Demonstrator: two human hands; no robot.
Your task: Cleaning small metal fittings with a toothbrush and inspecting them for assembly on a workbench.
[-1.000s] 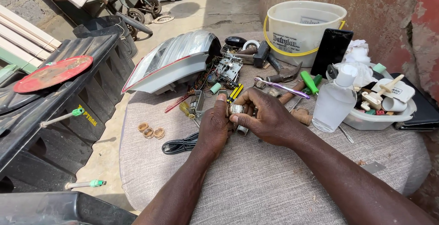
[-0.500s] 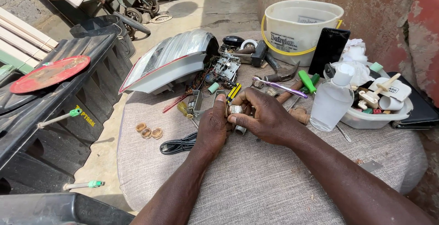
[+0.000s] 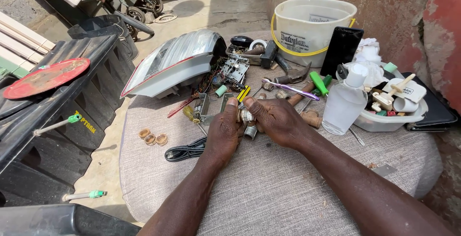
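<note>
Left hand: your left hand closes around a small metal fitting, thumb up against its top.
Right hand: your right hand curls over the same fitting from the other side, fingertips pinched on it; the two hands touch.
Fitting: it sits between both hands just above the grey cloth-covered table; its exact form is mostly hidden by your fingers, possibly a lamp holder.
Technique: hold one half steady and turn the other squarely, so that the parts do not bind.
Loose parts: a short threaded sleeve lies just below your hands; keep it within reach.
Surroundings: three brass rings and a black cable lie to your left; mind them.
</note>
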